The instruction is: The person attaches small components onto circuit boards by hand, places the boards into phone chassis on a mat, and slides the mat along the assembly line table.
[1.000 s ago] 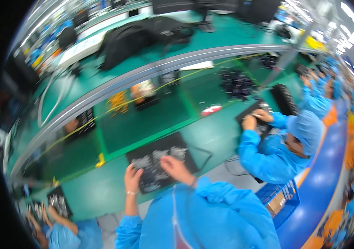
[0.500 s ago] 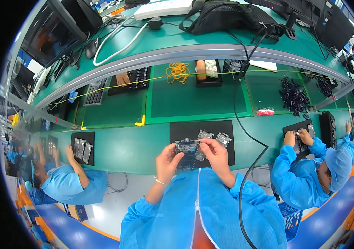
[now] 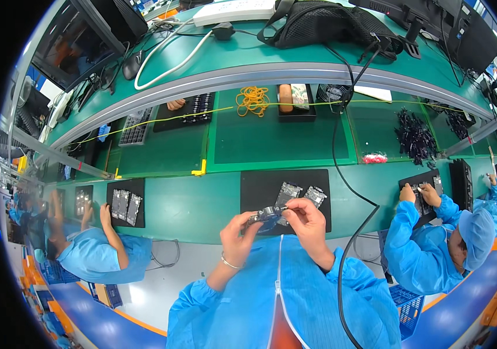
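Between my two hands is a dark circuit board (image 3: 268, 216), tilted so that I see it nearly edge on, with small parts along its upper edge. My left hand (image 3: 239, 237) pinches its left end between thumb and fingers. At the other end my right hand (image 3: 306, 225) has thumb and fingertips closed on the board's right corner. Just below the board lies a black mat (image 3: 252, 185) on the green bench. Two silvery circuit boards rest on it, one board (image 3: 288, 193) partly behind my hands and another board (image 3: 316, 196) farther right.
A black cable (image 3: 355, 195) hangs down over the bench to my right. Beyond the mat runs a metal rail (image 3: 272, 74); past it are yellow rubber bands (image 3: 252, 101) and a black tray (image 3: 296, 116). Co-workers sit on both sides, a mat with boards (image 3: 125, 203) before the left one.
The board in my hands has turned from facing me flat to nearly edge on, and sits slightly lower. My left wrist has rotated. The left co-worker's mat has shifted right.
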`<state>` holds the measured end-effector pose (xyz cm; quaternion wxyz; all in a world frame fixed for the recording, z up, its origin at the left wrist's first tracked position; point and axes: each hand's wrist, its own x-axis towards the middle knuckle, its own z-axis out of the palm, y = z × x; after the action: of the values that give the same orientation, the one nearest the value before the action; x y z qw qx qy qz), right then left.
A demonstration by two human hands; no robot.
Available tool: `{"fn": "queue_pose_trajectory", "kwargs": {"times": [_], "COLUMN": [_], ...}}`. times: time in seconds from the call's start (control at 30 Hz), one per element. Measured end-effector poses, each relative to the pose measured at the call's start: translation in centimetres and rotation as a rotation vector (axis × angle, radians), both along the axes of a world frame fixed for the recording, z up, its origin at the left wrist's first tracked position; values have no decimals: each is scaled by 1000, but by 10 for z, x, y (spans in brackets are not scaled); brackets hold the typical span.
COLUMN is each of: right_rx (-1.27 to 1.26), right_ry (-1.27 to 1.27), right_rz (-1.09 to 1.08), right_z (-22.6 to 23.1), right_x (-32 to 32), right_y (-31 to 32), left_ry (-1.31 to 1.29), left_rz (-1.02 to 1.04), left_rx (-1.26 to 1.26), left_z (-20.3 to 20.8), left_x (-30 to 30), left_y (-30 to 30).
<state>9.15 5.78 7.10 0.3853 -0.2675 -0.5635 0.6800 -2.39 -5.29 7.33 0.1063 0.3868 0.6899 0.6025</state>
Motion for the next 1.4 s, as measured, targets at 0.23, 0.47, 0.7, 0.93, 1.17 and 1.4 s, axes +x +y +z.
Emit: {"fn": "queue_pose_trajectory", "kwargs": {"times": [0.23, 0.47, 0.7, 0.93, 1.17, 1.4], "right_rx": [-15, 90, -30, -263, -319, -275], "right_ry": [55, 75, -320, -452, -477, -459], "right_rz": [50, 98, -38, -84, -69, -36], "right_z": [3, 3, -92, -130, -133, -132], "right_x": [0, 1, 11, 88, 102, 99], "right_y": [-1, 5, 40, 38, 37, 38], "left_ry": [5, 152, -406, -119, 200, -35], "left_rz": [-30, -120, -130, 71, 28, -182], "left_rx": [36, -44, -152, -676, -780, -897], "left_z": [2, -4, -134, -227, -229, -239], "left_x": [-4, -15, -73, -83, 10, -21], "left_y": [-2, -6, 41, 64, 111, 122]}}
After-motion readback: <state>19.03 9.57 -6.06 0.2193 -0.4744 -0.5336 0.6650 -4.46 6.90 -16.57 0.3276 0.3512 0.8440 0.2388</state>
